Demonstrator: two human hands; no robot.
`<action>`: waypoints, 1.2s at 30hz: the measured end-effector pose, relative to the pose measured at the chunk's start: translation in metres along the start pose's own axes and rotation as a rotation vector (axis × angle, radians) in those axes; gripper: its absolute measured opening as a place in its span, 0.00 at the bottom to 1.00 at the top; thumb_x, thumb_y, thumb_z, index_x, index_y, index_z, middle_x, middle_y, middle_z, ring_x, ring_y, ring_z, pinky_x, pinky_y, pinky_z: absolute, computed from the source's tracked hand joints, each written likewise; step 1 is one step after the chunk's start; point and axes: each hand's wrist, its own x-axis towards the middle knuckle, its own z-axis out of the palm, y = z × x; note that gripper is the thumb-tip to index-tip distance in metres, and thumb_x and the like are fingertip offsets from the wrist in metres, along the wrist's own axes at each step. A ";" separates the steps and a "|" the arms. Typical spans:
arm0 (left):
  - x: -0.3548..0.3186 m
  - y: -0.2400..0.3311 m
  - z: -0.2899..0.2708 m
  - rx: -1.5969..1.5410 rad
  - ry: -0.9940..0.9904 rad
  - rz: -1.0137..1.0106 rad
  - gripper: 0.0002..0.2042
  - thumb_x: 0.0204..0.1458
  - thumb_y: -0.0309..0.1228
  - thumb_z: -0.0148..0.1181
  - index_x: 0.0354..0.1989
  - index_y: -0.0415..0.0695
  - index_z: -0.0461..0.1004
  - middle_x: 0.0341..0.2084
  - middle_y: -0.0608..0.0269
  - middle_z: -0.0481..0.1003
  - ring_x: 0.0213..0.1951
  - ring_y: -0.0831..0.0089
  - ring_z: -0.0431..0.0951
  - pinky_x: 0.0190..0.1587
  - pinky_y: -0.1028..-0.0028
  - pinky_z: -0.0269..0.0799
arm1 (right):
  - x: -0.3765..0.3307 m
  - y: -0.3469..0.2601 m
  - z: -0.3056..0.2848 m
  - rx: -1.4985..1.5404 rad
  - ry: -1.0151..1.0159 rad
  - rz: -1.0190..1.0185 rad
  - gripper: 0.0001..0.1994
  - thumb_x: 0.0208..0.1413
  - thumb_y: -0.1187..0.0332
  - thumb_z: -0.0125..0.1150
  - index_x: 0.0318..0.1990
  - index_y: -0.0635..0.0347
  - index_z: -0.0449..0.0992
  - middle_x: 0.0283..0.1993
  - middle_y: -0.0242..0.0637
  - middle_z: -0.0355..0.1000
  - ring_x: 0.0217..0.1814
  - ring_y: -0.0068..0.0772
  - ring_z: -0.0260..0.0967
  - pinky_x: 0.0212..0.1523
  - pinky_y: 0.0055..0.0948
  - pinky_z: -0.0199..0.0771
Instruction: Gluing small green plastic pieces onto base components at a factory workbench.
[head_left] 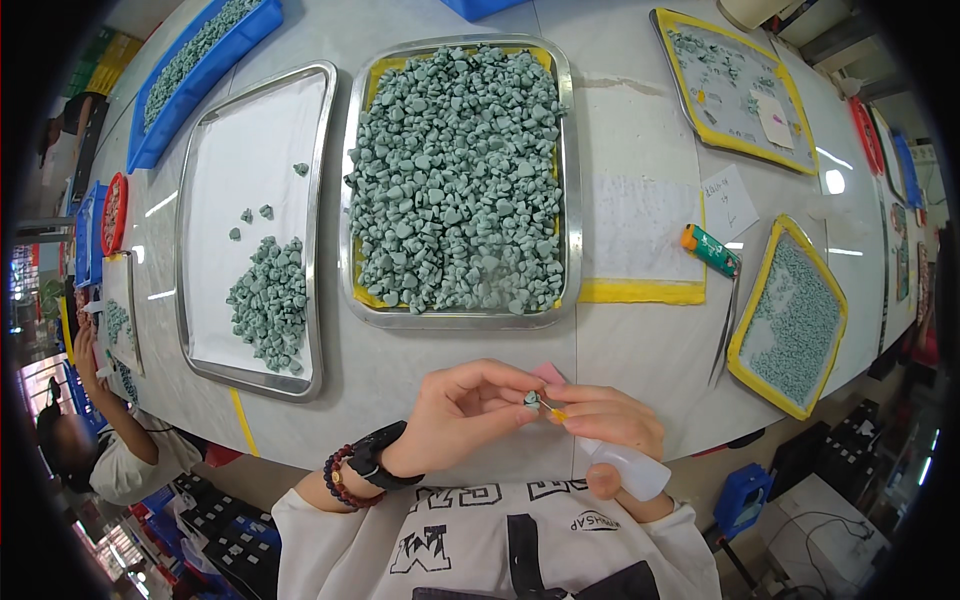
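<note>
My left hand [465,410] pinches one small grey-green heart-shaped piece [532,399] at the table's near edge, while my right hand [610,420] grips a white plastic squeeze bottle [630,468], its nozzle at the piece. I judge little done: the left steel tray [320,150] holds a small heap, the middle steel tray [568,150] remains piled full.

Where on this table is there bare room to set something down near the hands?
Most of the left steel tray is bare above its small pile of green pieces. Bare tabletop lies between the full middle tray and the yellow-rimmed tray, beside the tweezers. The middle tray is heaped full. Left hand and right hand crowd the near edge.
</note>
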 end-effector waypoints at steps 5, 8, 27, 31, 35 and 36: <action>0.002 0.000 0.002 -0.017 -0.010 0.029 0.13 0.48 0.12 0.56 0.43 0.32 0.70 0.41 0.54 0.74 0.42 0.71 0.76 0.46 0.74 0.74 | -0.002 0.002 0.000 -0.016 0.030 -0.002 0.24 0.57 0.48 0.52 0.37 0.66 0.70 0.32 0.47 0.74 0.41 0.54 0.74 0.39 0.42 0.77; 0.002 -0.001 0.002 0.008 -0.006 0.033 0.12 0.48 0.12 0.56 0.43 0.32 0.71 0.40 0.54 0.74 0.42 0.71 0.76 0.45 0.74 0.74 | -0.001 0.003 -0.004 -0.011 -0.011 -0.030 0.23 0.55 0.49 0.55 0.38 0.66 0.71 0.34 0.47 0.74 0.41 0.53 0.74 0.40 0.41 0.76; 0.003 -0.004 -0.001 0.025 -0.035 0.066 0.12 0.48 0.12 0.55 0.43 0.31 0.71 0.42 0.53 0.73 0.42 0.73 0.76 0.45 0.78 0.73 | -0.017 0.004 -0.175 -1.377 0.468 0.266 0.05 0.45 0.77 0.61 0.32 0.61 0.76 0.33 0.36 0.69 0.39 0.38 0.64 0.41 0.33 0.62; 0.001 -0.002 -0.001 0.020 -0.029 0.049 0.12 0.48 0.12 0.55 0.42 0.31 0.71 0.42 0.53 0.73 0.43 0.75 0.75 0.45 0.79 0.72 | -0.018 0.011 -0.178 -1.488 0.388 0.284 0.05 0.44 0.77 0.62 0.31 0.61 0.75 0.32 0.37 0.68 0.38 0.38 0.63 0.42 0.32 0.61; 0.001 0.002 0.002 0.048 0.038 -0.020 0.10 0.47 0.15 0.58 0.39 0.34 0.72 0.36 0.55 0.74 0.36 0.71 0.78 0.41 0.74 0.74 | -0.011 0.012 -0.174 -1.504 0.354 0.260 0.05 0.43 0.77 0.63 0.29 0.61 0.74 0.32 0.36 0.67 0.38 0.37 0.63 0.41 0.32 0.62; 0.001 0.000 0.000 0.025 -0.005 -0.038 0.11 0.47 0.14 0.57 0.40 0.34 0.71 0.39 0.55 0.74 0.38 0.72 0.77 0.43 0.75 0.74 | -0.011 0.006 -0.165 -1.426 0.402 0.240 0.05 0.42 0.77 0.63 0.29 0.61 0.74 0.32 0.36 0.67 0.37 0.37 0.63 0.41 0.33 0.62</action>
